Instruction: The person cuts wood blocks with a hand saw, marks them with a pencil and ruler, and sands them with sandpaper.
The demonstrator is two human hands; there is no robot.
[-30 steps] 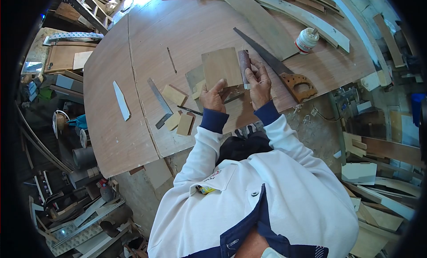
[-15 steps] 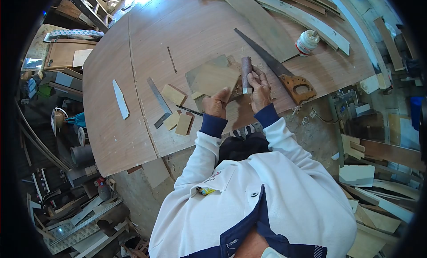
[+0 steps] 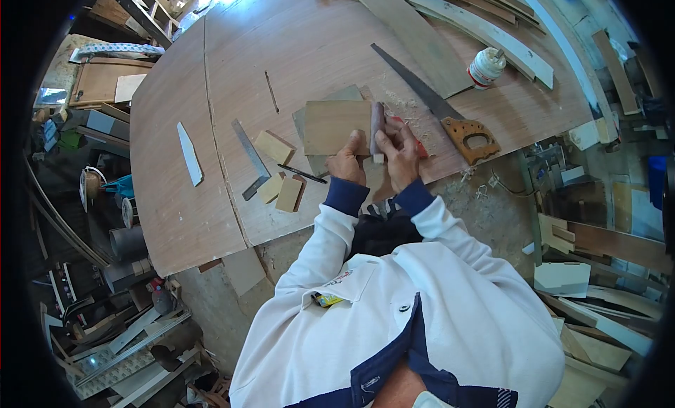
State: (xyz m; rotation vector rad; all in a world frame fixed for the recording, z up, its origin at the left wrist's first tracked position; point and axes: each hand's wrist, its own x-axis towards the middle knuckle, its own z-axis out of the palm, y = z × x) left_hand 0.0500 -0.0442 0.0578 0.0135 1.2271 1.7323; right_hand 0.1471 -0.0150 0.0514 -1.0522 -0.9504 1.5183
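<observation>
My left hand [image 3: 348, 159] grips the near edge of a square wooden board [image 3: 336, 123], thumb on top. Beneath that board lies a greyish flat piece [image 3: 300, 130], partly covered. My right hand [image 3: 401, 155] is closed round a sanding block [image 3: 377, 127], a wooden block wrapped in brownish sandpaper. The block stands against the board's right edge. Something red [image 3: 421, 148] shows beside my right fingers, mostly hidden. Left of my left hand are a black pencil or pen [image 3: 302, 173] and several small wood blocks [image 3: 275, 148].
A handsaw [image 3: 439, 106] lies to the right, near a white glue bottle [image 3: 486, 68]. Long boards [image 3: 415, 39] lie at the far right. A try square [image 3: 251, 158], a thin rod [image 3: 271, 92] and a white pointed strip [image 3: 189, 155] rest on the table [image 3: 169, 218].
The board has turned from tilted to nearly square and lies flatter. My right hand has brought the sanding block left, against the board's edge. The red item has come into view.
</observation>
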